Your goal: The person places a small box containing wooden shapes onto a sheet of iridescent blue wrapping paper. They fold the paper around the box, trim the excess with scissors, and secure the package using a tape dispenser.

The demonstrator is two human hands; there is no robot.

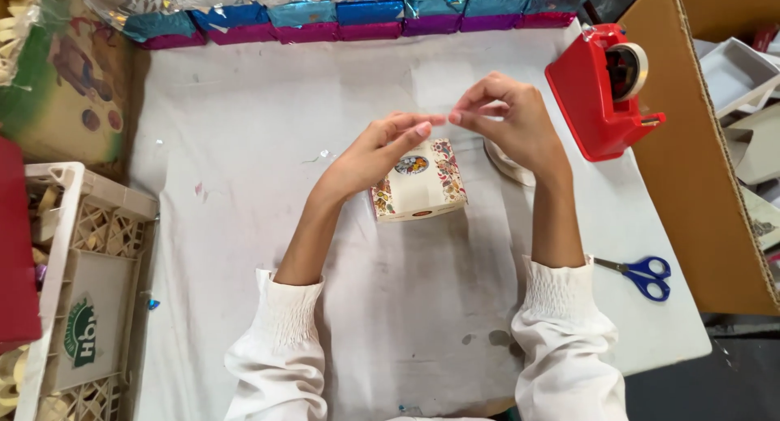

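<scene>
Head view looks down on a small cream box (420,182) printed with bright flower patterns, lying near the middle of a white-covered table (244,226), tipped a little so its top face slants toward the right. Both hands are raised just above it with fingertips almost meeting. Left hand (375,150) reaches in from the lower left, fingers stretched out flat and close together, its palm over the box's left edge; whether it touches the box cannot be told. Right hand (505,119) comes from the right, thumb and forefinger pinched together at the tips as if on something very thin, though whatever lies between them is too small to make out. Both arms wear white sleeves (280,340) with gathered cuffs. Partly hidden behind the right wrist, a pale round roll (502,162) rests on the table just beside the box. Farther right stands a red tape dispenser (597,96) loaded with a roll of tape, and near the table's right edge lie blue-handled scissors (646,273), well apart from the box. Along the far edge runs a row of shiny foil-wrapped boxes (325,19) in blue, teal and magenta. At the left sits a pale plastic crate (81,291), and a brown cardboard wall (691,161) closes off the right side.
</scene>
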